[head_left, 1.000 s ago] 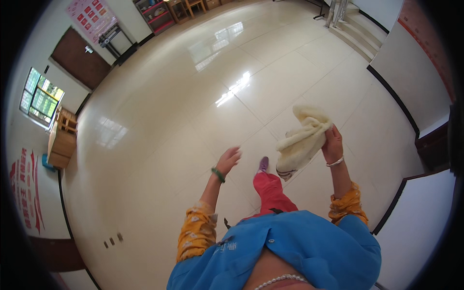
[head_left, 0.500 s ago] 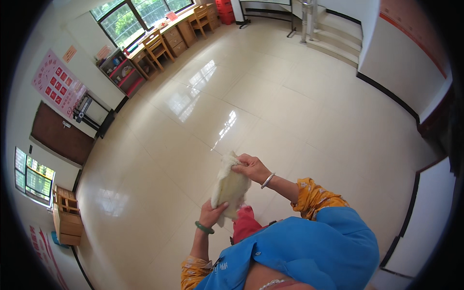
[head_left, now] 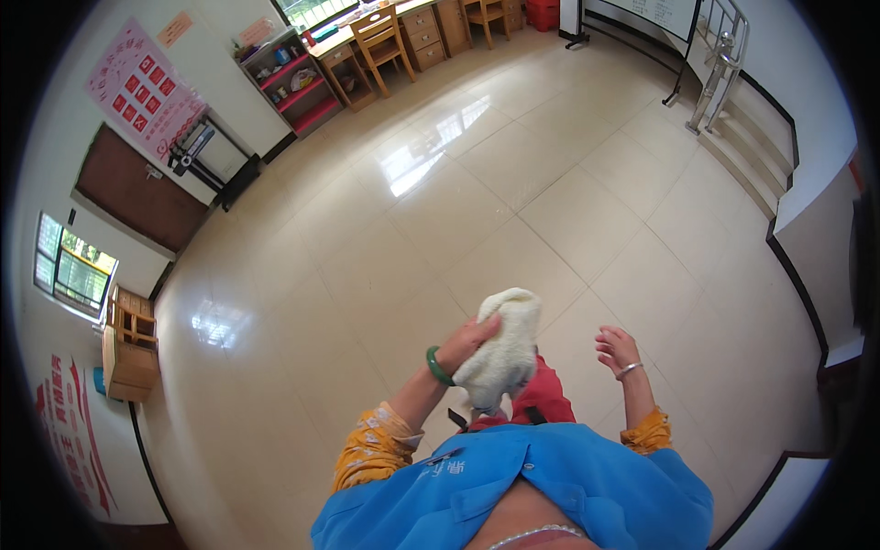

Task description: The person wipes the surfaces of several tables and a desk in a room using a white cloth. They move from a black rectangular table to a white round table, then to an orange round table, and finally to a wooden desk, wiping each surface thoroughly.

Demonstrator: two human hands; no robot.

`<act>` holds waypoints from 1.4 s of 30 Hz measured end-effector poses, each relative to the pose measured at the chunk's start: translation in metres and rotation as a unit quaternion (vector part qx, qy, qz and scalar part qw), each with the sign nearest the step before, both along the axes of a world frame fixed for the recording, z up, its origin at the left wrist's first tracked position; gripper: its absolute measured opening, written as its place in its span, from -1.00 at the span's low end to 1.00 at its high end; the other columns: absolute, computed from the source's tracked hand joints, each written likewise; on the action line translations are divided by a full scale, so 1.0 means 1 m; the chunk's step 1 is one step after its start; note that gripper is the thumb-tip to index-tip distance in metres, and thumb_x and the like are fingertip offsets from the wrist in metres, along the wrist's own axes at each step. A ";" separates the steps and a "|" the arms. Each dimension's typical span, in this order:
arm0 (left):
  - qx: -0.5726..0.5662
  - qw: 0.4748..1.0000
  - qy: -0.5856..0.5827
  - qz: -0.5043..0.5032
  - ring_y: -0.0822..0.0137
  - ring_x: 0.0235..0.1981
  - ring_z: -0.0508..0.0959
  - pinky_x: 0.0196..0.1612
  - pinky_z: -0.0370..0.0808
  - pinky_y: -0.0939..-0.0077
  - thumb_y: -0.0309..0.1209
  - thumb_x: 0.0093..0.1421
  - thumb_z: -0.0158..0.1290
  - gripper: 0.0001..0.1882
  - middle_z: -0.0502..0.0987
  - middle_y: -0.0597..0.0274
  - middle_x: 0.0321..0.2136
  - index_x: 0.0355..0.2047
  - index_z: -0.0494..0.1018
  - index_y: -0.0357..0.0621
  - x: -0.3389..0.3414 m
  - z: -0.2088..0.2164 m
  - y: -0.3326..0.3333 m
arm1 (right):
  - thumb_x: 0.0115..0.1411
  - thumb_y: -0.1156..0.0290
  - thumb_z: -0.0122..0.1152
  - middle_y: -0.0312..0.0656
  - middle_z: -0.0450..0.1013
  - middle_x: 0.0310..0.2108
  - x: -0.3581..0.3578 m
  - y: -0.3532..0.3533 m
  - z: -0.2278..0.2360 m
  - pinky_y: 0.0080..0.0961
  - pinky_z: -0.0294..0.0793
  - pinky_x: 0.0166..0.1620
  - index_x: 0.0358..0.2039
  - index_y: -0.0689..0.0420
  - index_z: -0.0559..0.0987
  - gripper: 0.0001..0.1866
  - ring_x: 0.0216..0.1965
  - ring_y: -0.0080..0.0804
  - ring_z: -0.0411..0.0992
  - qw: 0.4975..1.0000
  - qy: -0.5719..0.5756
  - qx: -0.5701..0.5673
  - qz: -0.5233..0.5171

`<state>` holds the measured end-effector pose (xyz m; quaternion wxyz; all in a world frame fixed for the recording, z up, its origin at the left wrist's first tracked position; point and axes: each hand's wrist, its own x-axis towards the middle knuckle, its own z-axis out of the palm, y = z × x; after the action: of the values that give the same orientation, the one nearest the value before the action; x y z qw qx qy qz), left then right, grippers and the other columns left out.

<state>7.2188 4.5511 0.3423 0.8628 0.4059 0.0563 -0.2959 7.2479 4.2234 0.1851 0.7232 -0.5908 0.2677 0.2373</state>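
Note:
A cream-coloured, fuzzy cloth point(head_left: 506, 353) hangs folded in front of my body, above my red trousers. My left hand point(head_left: 472, 341), with a green bangle at its wrist, grips the cloth by its left edge, thumb on top. Off to the right, apart from the cloth, my right hand point(head_left: 617, 348) holds nothing; its fingers are loosely curled and spread. A silver bangle circles that wrist.
Shiny beige floor tiles point(head_left: 513, 229) stretch ahead. Along the far wall stand a wooden desk and chair point(head_left: 381, 46) and a shelf with red boards point(head_left: 298, 82). Steps with a metal railing point(head_left: 715, 82) rise at the far right. A brown door point(head_left: 137, 188) is at the left.
My right hand has let go of the cloth and moved away to the right. The left hand has lifted the cloth rightward, and my view has turned.

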 end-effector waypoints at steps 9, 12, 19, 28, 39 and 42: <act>-0.118 0.985 -0.109 0.056 0.23 -0.09 0.41 -0.04 0.37 0.36 -0.10 0.19 -0.21 -0.46 0.34 0.04 -0.07 0.02 0.15 -0.27 0.272 0.053 0.082 | 0.12 0.22 0.02 -0.15 0.32 -0.11 0.270 0.126 0.004 -0.41 0.39 -0.13 -0.04 0.16 0.29 -0.56 -0.10 -0.27 0.32 0.898 -0.200 0.388 -0.057; -0.077 0.994 0.008 0.075 0.24 -0.13 0.44 -0.06 0.39 0.38 0.00 0.20 -0.29 -0.41 0.38 0.03 -0.11 -0.01 0.19 -0.30 0.379 0.035 0.141 | 0.11 0.21 0.03 -0.15 0.31 -0.10 0.378 0.196 0.010 -0.40 0.38 -0.12 -0.03 0.15 0.29 -0.55 -0.09 -0.27 0.31 0.913 -0.116 0.389 0.037; 0.212 0.951 0.022 0.223 0.27 -0.20 0.45 -0.19 0.43 0.41 -0.15 0.22 -0.23 -0.64 0.42 0.14 -0.18 -0.20 0.32 -0.18 0.543 -0.046 0.309 | 0.09 0.19 0.04 -0.15 0.29 -0.07 0.599 0.308 -0.016 -0.38 0.36 -0.10 -0.02 0.12 0.28 -0.53 -0.07 -0.27 0.28 0.935 -0.008 0.320 0.156; 0.139 0.932 0.103 0.320 0.24 -0.24 0.46 -0.20 0.43 0.33 -0.17 0.19 -0.17 -0.70 0.43 0.16 -0.21 -0.27 0.35 -0.12 0.816 -0.096 0.453 | 0.07 0.16 0.06 -0.14 0.26 -0.04 0.936 0.289 -0.018 -0.35 0.32 -0.07 0.00 0.09 0.27 -0.50 -0.04 -0.26 0.25 0.988 -0.056 0.137 -0.047; 0.252 0.966 -0.034 0.044 0.20 -0.20 0.46 -0.20 0.47 0.34 -0.21 0.17 -0.12 -0.65 0.40 0.06 -0.19 -0.19 0.31 -0.24 1.338 -0.082 0.462 | 0.04 0.13 0.08 -0.13 0.22 0.00 1.309 0.302 -0.037 -0.32 0.28 -0.03 0.02 0.04 0.26 -0.46 0.00 -0.25 0.22 0.975 -0.078 0.059 -0.199; 0.272 0.962 -0.025 0.015 0.21 -0.19 0.45 -0.21 0.47 0.32 -0.14 0.13 -0.06 -0.59 0.40 0.10 -0.19 -0.18 0.32 -0.24 1.449 -0.081 0.475 | 0.03 0.12 0.08 -0.13 0.21 0.01 1.433 0.323 -0.032 -0.31 0.27 -0.03 0.02 0.03 0.25 -0.45 0.01 -0.25 0.21 0.981 -0.069 0.008 -0.183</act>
<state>8.6673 5.0256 0.2609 0.7252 0.6318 0.1190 -0.2466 8.6804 4.5460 0.1536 0.7754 -0.5412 0.3194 0.0618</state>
